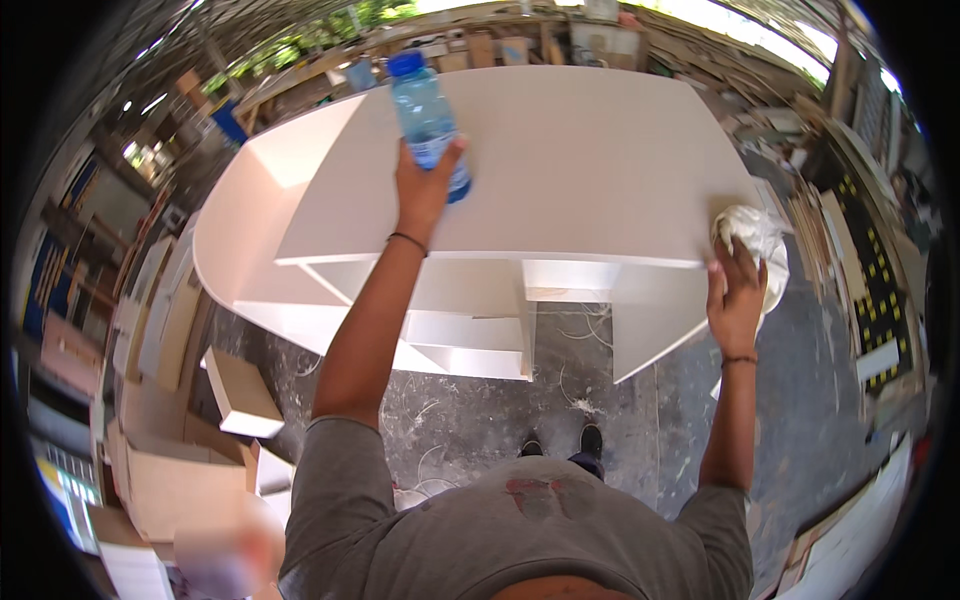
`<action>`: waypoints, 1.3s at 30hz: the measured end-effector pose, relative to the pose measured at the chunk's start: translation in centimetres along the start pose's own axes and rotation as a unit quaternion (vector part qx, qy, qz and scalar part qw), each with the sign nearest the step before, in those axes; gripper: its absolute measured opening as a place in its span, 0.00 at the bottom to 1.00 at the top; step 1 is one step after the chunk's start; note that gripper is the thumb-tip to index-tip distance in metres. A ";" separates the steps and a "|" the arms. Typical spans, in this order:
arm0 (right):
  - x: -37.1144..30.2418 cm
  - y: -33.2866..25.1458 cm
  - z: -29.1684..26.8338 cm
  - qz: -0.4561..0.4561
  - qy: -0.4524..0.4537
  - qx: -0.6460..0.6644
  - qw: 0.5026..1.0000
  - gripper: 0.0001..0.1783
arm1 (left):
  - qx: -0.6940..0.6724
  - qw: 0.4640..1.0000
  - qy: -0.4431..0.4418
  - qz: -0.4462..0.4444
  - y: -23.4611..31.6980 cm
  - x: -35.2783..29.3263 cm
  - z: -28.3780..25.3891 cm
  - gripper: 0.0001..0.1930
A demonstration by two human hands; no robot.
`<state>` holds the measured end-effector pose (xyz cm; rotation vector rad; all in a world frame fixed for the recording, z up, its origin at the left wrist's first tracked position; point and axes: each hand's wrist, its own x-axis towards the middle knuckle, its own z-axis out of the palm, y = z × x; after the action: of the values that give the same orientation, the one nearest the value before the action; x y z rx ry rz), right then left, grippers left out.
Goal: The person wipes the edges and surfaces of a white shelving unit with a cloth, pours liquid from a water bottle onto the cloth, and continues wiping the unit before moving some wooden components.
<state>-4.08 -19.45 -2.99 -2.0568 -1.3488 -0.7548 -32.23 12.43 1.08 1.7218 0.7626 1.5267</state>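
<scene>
My left hand (428,190) is wrapped round a blue plastic bottle (424,105) with a dark blue cap. The bottle leans a little, cap end away from me, over the left part of a white desk top (580,160). At the desk's right edge, my right hand (738,290) grips a crumpled white cloth (752,232), part of which hangs down past the edge. Its fingers bend over the cloth, and the thumb lies by the desk's front corner.
Below the top are a white side panel (660,310) and a low shelf (465,335). A curved white unit (240,225) adjoins at left. Cardboard boxes (190,480) and a white-edged board piece (242,392) lie on the left floor. Stacked boards (850,280) line the right.
</scene>
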 end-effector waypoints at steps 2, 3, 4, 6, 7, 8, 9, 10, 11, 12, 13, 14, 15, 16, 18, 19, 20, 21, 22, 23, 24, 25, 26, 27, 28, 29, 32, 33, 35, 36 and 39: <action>0.6 -0.4 -0.4 -0.043 -0.060 0.055 0.996 0.20 | 0.022 1.000 0.015 -0.010 0.3 -0.5 -1.6 0.28; 0.8 2.2 0.1 0.060 -0.052 0.142 0.987 0.23 | 0.032 0.999 0.020 -0.007 1.1 -0.8 -1.4 0.29; 1.2 5.1 0.0 0.086 -0.045 0.077 0.992 0.25 | 0.041 0.999 0.018 -0.005 2.0 -1.0 -1.1 0.29; 1.7 6.8 -0.2 0.069 -0.039 0.035 0.996 0.23 | 0.049 0.998 0.015 -0.020 3.2 -1.2 -1.0 0.29; 1.2 5.8 0.8 0.043 -0.017 -0.005 0.999 0.22 | 0.050 0.998 0.015 -0.028 3.4 -1.3 -1.3 0.30; 0.3 4.7 2.0 0.021 0.006 -0.049 0.999 0.22 | 0.043 0.999 0.014 -0.026 3.0 -1.3 -1.3 0.30; -0.6 1.5 2.3 0.006 0.015 -0.021 1.000 0.21 | 0.036 0.999 0.014 -0.026 2.3 -1.4 -1.5 0.30; -1.4 0.4 2.4 -0.035 0.029 -0.004 0.999 0.20 | 0.025 0.999 0.013 -0.024 1.9 -1.3 -1.4 0.30; -1.0 1.3 2.2 -0.041 0.032 -0.004 0.999 0.20 | 0.025 0.999 0.014 -0.018 2.2 -1.1 -1.7 0.30; -0.9 3.4 2.0 -0.042 0.032 -0.005 0.999 0.21 | 0.026 1.000 0.009 -0.013 2.4 -0.9 -1.7 0.30; -1.1 7.6 2.1 0.005 0.055 -0.034 0.998 0.21 | 0.023 1.000 -0.002 -0.010 2.7 -0.9 -1.0 0.30; -0.8 11.1 1.6 0.054 0.084 -0.069 0.993 0.21 | 0.032 0.999 0.005 0.002 2.9 -0.4 -0.3 0.30; -0.2 10.5 -0.3 0.219 0.085 0.149 0.960 0.23 | 0.037 0.999 0.009 0.007 2.1 -0.2 0.0 0.30; 0.0 10.8 -0.2 0.266 0.133 0.188 0.936 0.23 | 0.039 0.999 0.010 0.012 1.4 0.0 0.3 0.30; -1.5 9.7 -0.3 0.283 0.253 0.218 0.899 0.23 | -0.002 1.000 -0.008 -0.013 0.5 0.2 0.3 0.28; -1.8 7.0 0.5 0.246 0.309 0.276 0.876 0.23 | 0.026 1.000 0.005 0.005 -0.6 0.6 -0.8 0.28; -2.9 4.8 1.3 0.208 0.319 0.231 0.895 0.23 | 0.005 1.000 0.003 -0.006 -1.0 0.7 -1.0 0.29; -3.9 2.3 2.5 0.173 0.285 0.184 0.924 0.24 | -0.007 1.000 0.004 -0.005 -1.6 0.8 -1.7 0.29; -4.9 0.8 4.1 0.150 0.203 0.150 0.956 0.27 | -0.010 1.000 0.005 -0.017 -0.9 0.5 -1.7 0.28; -5.4 0.1 5.6 0.068 0.151 0.096 0.982 0.30 | 0.004 0.999 0.007 -0.032 0.0 0.0 -1.2 0.29; -5.1 -1.1 7.1 0.058 0.129 0.121 0.983 0.32 | -0.007 0.999 0.005 -0.043 0.5 -0.2 -1.1 0.28; -4.7 -0.6 7.4 0.075 0.156 0.149 0.974 0.33 | -0.012 0.999 -0.007 -0.045 1.4 -0.5 -0.6 0.29; -3.9 0.3 7.6 0.086 0.189 0.183 0.961 0.33 | -0.018 0.999 -0.016 -0.037 1.7 -0.5 -0.3 0.29; -2.8 1.2 7.3 0.145 0.243 0.194 0.939 0.33 | -0.021 0.999 -0.019 -0.029 1.5 -0.2 -0.5 0.29; -1.7 2.1 7.1 0.200 0.295 0.206 0.911 0.33 | -0.025 0.999 -0.020 -0.022 1.6 0.1 -0.5 0.29; -1.6 2.9 7.1 0.240 0.313 0.240 0.887 0.33 | -0.019 0.999 -0.025 -0.034 1.7 -0.1 -0.2 0.29; -1.8 -1.6 7.6 0.206 0.315 0.277 0.884 0.33 | -0.011 0.998 -0.023 -0.057 1.8 -0.2 -0.4 0.30; -2.6 -2.8 8.0 0.170 0.293 0.257 0.905 0.33 | -0.017 0.998 -0.026 -0.055 1.7 -0.3 -0.4 0.31; -3.6 -2.8 8.3 0.147 0.252 0.266 0.919 0.32 | -0.010 0.998 -0.022 -0.055 1.8 -0.4 -0.8 0.33; -3.6 -1.6 8.0 0.157 0.238 0.266 0.921 0.32 | 0.000 0.999 -0.018 -0.051 1.8 -0.3 -0.9 0.33; -1.9 1.7 6.7 0.248 0.308 0.266 0.879 0.30 | 0.013 0.998 -0.016 -0.051 1.6 -0.3 -0.6 0.33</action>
<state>-2.10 -16.46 -9.19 -1.4352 -0.5413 -0.6319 -32.95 11.32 2.29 1.6952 0.8435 1.4236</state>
